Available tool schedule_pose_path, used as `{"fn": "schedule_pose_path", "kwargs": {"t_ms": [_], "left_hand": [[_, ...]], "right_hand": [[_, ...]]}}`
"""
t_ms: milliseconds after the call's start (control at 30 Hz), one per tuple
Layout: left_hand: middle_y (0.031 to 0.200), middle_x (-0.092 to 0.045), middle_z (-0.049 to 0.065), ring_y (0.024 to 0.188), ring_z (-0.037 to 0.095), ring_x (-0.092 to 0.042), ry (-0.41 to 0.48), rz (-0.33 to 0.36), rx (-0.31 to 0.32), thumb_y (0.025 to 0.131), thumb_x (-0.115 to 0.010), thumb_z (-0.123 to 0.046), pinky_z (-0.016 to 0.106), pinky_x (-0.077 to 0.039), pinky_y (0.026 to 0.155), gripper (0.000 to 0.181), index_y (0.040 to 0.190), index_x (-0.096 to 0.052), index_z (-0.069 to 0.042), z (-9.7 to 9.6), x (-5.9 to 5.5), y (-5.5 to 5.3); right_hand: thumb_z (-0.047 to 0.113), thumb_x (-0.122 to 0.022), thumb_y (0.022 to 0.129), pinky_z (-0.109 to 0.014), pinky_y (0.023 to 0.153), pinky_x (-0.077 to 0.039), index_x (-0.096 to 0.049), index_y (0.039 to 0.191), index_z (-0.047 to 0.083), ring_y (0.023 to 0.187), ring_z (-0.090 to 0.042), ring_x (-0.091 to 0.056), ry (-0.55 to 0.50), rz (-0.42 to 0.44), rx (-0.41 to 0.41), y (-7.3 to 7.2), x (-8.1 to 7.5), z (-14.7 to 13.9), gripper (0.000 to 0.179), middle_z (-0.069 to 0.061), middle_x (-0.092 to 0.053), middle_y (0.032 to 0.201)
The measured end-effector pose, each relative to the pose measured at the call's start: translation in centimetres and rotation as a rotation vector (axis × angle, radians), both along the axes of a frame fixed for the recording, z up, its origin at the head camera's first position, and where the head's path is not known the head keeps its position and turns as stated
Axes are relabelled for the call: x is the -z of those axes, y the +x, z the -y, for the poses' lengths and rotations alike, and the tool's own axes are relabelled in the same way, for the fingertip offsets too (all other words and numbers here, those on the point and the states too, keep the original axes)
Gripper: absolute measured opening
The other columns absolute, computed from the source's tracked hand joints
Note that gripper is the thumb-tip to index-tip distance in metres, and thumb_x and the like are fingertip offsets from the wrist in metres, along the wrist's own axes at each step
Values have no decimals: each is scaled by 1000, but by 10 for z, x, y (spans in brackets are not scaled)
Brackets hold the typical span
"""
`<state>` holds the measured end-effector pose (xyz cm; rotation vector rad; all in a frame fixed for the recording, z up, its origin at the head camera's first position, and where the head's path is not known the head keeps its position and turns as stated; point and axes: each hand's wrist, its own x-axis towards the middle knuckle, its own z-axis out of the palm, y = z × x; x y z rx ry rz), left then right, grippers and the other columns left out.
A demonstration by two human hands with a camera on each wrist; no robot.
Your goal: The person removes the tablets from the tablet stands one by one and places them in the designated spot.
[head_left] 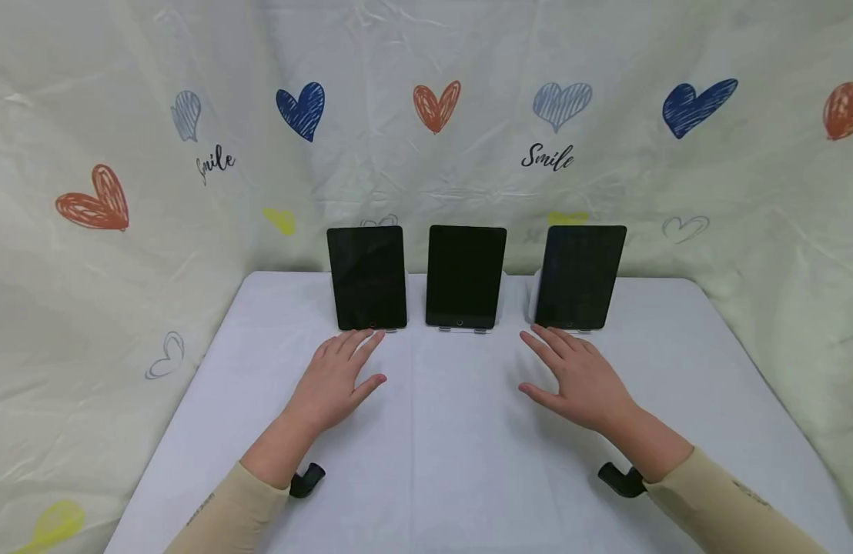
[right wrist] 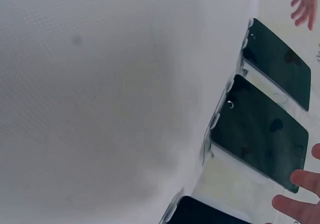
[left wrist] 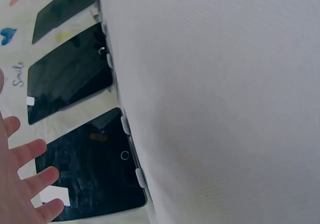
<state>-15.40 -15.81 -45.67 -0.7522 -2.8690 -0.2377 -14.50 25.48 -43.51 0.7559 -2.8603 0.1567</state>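
Note:
Three dark-screened tablets stand in a row on stands at the far side of the table: a left tablet [head_left: 367, 278], a middle tablet [head_left: 465, 277] and a right tablet [head_left: 580, 277]. My left hand [head_left: 339, 383], fingers spread and holding nothing, is just in front of the left tablet. Mirroring it, my right hand [head_left: 579, 375] has its fingers spread near the lower edge of the right tablet. In the left wrist view, the fingers [left wrist: 42, 181] overlap the nearest tablet [left wrist: 95, 164]. The right wrist view has fingers [right wrist: 295, 206] at its right edge, overlapping the middle tablet [right wrist: 260, 131].
A white cloth covers the table [head_left: 461, 446]. Behind the tablets hangs a pale curtain [head_left: 496, 177] printed with hearts and "Smile". Black wrist-worn pieces show at the left sleeve [head_left: 306, 480] and the right sleeve [head_left: 622, 480]. Clear supports [head_left: 464, 330] hold the tablets' lower edges.

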Motion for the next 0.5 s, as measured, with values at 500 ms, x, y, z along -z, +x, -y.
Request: {"fn": "schedule_pose_path", "kwargs": {"t_ms": [500], "left_hand": [[152, -42, 4, 137, 28, -38, 65, 9, -28, 100, -49, -54, 52, -34, 109, 70, 158, -28, -22, 5, -1, -1]], "right_hand": [[56, -64, 90, -60, 102, -40, -40, 152, 15, 130, -39, -47, -42, 47, 35, -3, -6, 7, 78, -16, -45, 148]]}}
